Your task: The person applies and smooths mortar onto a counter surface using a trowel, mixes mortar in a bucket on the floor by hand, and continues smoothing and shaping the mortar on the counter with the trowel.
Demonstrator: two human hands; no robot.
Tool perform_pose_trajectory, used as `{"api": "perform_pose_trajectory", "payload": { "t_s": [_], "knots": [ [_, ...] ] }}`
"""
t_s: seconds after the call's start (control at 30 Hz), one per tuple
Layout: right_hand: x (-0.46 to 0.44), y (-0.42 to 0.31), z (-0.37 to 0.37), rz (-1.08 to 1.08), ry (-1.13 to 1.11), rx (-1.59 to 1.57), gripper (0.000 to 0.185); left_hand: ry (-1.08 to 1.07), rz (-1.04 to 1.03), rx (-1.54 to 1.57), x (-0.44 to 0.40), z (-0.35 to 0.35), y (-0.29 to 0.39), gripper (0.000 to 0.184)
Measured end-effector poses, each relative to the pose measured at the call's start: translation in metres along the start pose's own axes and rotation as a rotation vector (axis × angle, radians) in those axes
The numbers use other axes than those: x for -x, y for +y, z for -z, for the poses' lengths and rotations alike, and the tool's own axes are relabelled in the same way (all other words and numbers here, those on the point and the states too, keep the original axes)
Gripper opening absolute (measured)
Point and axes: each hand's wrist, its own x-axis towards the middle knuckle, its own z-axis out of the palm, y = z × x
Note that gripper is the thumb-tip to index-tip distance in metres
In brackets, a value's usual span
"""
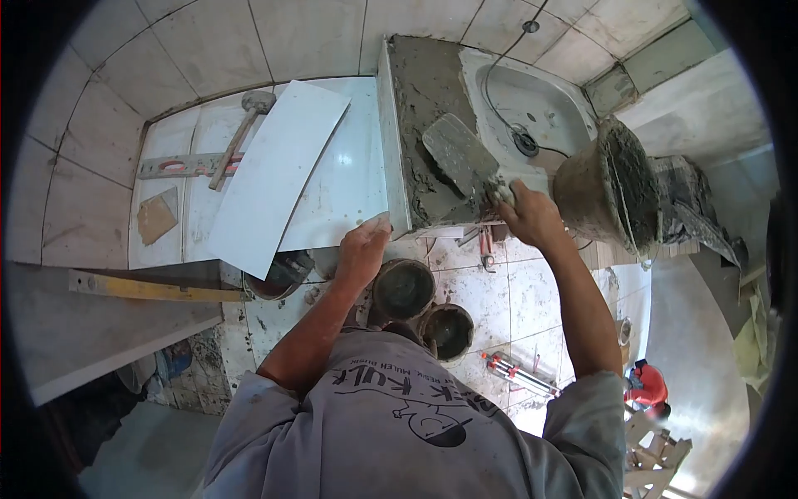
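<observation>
My right hand (529,214) is closed around the handle of a trowel. The trowel's flat, mortar-smeared blade (460,148) lies over a bed of wet grey mortar (420,79) on the counter beside the sink. My left hand (363,247) rests at the front edge of the white tiled counter (353,179), close to an upright tile edge (394,150) that borders the mortar. No tool shows in it, and its fingers lie along the edge. A loose white tile strip (281,170) lies slanted across the counter and overhangs its front.
A mortar-caked bucket (592,179) lies tilted beside the sink (549,87). A mallet (239,137) lies across a red-and-grey level (179,165). Below are buckets (404,289), a tile cutter (519,374) and a yellow level (158,287). A person in red (647,384) is at right.
</observation>
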Motion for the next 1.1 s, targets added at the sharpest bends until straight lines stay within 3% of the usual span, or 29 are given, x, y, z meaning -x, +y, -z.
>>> {"api": "perform_pose_trajectory", "payload": {
  "t_s": [0.13, 0.3, 0.4, 0.47, 0.63, 0.83, 1.1],
  "knots": [
    [0.027, -0.012, 0.029, 0.099, -0.165, 0.031, 0.036, -0.051, 0.075, 0.082, -0.002, -0.003, 0.007, 0.044],
    [0.026, -0.008, 0.015, 0.194, -0.173, 0.176, 0.032, -0.012, 0.042, 0.169, -0.006, -0.02, 0.004, 0.043],
    [0.015, -0.008, 0.011, 0.187, -0.184, 0.177, 0.031, -0.049, 0.003, 0.033, -0.005, -0.02, 0.014, 0.041],
    [0.002, -0.006, 0.011, 0.196, -0.186, 0.201, 0.031, -0.087, 0.159, -0.041, -0.001, -0.016, 0.036, 0.039],
    [-0.023, -0.002, 0.007, 0.228, -0.159, 0.198, 0.029, -0.073, 0.138, -0.013, -0.001, -0.018, 0.026, 0.044],
    [-0.045, -0.003, 0.009, 0.078, -0.207, 0.111, 0.036, -0.085, 0.1, -0.023, -0.007, -0.016, 0.018, 0.043],
    [-0.033, -0.008, 0.017, -0.125, -0.371, -0.234, 0.047, -0.15, 0.054, 0.032, -0.015, -0.008, 0.019, 0.041]
  ]
}}
